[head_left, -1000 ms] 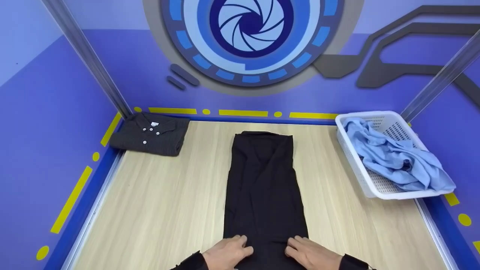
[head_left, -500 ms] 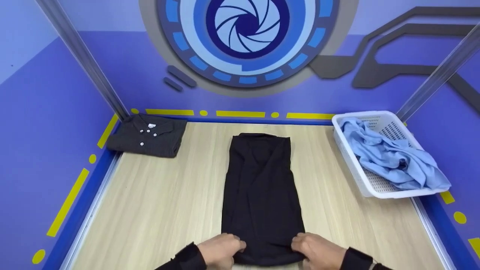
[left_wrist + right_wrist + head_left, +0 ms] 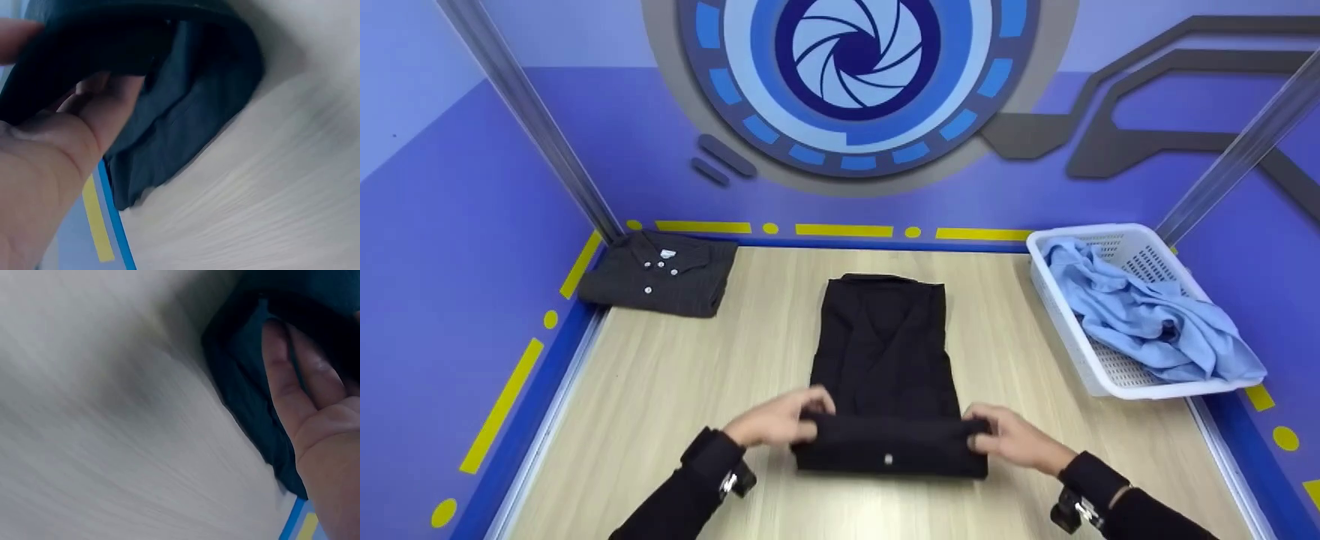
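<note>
A black shirt (image 3: pixel 885 352) lies as a long folded strip on the wooden table, its near end lifted and folded up toward the wall. One light button shows on the raised part. My left hand (image 3: pixel 784 417) grips the raised end at its left corner, and my right hand (image 3: pixel 1011 435) holds the right corner. In the left wrist view the thumb and fingers go round the black cloth (image 3: pixel 185 95), which bends over in a loop. The right wrist view has fingers (image 3: pixel 281 365) tucked inside the fold of the shirt (image 3: pixel 236 382).
A folded dark grey buttoned shirt (image 3: pixel 660 277) lies at the back left corner of the table (image 3: pixel 697 390). At the right stands a white plastic basket (image 3: pixel 1080 360) with a crumpled light blue garment (image 3: pixel 1155 315) in it. Blue panels wall in the back and sides.
Both hands have lifted the shirt's near end and carried it up and forward, folding it over the rest. The black strip now looks shorter. The basket and grey shirt stay put.
</note>
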Tool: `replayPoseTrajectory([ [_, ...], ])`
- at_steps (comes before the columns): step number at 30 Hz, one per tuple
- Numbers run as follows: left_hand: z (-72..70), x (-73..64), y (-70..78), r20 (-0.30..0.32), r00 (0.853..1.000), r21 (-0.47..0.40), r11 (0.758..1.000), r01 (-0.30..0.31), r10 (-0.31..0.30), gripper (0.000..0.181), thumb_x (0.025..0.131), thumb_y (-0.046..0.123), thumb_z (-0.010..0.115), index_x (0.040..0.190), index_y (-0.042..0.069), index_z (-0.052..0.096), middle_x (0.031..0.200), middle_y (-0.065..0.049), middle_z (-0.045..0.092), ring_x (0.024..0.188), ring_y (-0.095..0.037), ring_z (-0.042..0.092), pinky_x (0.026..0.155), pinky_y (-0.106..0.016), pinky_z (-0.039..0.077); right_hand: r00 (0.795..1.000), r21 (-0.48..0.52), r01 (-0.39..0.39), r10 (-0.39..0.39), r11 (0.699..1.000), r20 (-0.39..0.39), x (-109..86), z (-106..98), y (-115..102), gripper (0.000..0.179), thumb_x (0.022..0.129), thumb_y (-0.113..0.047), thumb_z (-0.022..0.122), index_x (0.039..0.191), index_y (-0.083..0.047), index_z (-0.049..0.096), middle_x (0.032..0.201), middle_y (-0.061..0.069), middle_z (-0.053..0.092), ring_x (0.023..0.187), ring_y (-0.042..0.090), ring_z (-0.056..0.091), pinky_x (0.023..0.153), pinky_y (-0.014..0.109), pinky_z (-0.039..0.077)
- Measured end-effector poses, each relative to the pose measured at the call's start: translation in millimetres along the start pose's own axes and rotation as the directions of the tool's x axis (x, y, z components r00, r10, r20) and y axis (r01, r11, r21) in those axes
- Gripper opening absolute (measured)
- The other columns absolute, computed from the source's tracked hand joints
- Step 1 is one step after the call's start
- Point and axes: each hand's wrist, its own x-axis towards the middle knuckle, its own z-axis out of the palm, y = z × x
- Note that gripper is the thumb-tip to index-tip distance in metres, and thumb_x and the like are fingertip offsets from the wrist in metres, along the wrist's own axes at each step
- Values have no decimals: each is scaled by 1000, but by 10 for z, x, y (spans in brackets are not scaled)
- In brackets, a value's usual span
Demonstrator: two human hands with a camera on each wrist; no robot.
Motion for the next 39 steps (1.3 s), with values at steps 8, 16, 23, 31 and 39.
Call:
replayPoseTrajectory([
  [8, -152, 464, -172, -381, 915, -339, 941, -9, -129, 39, 87, -8, 59, 125, -4, 54, 120, -19, 64, 97, -19, 59, 81, -28, 48, 925, 320, -180, 271, 930, -265, 291, -175, 28, 44, 102, -9, 63, 135, 13, 44, 108, 7, 69, 90, 10, 69, 78, 27, 58],
  [16, -184, 826, -384, -518, 812, -511, 859, -40, -270, 41, 100, -1, 58, 138, -8, 45, 128, -27, 65, 107, -27, 66, 91, -35, 52, 835, 417, -178, 361, 891, -414, 700, -204, 207, 69, 86, 11, 65, 148, 6, 35, 128, 17, 59, 97, 12, 63, 75, 21, 50],
  [23, -127, 934, -626, -456, 830, -531, 846, 35, -321, 69, 89, -8, 67, 149, -7, 34, 145, -29, 53, 128, -39, 57, 110, -46, 45, 752, 342, -277, 424, 898, -505, 869, -130, 447, 59, 92, 11, 60, 147, 6, 40, 133, 24, 59, 114, 25, 61, 89, 25, 50],
  [31, 6, 950, -721, -601, 729, -300, 938, 174, -328, 63, 89, -7, 70, 145, -4, 42, 127, -26, 61, 117, -38, 60, 101, -50, 49, 728, 124, -406, 403, 905, -555, 911, -24, 577, 49, 97, 2, 63, 141, 12, 43, 122, 28, 59, 113, 38, 59, 100, 48, 48],
  [39, 193, 913, -686, -655, 744, 98, 962, 255, -131, 77, 88, -1, 76, 153, -2, 35, 146, -28, 45, 138, -45, 46, 116, -51, 38, 801, -315, -403, 164, 859, -576, 904, 85, 528, 74, 87, 0, 75, 148, 11, 36, 140, 32, 41, 129, 49, 50, 110, 57, 42],
])
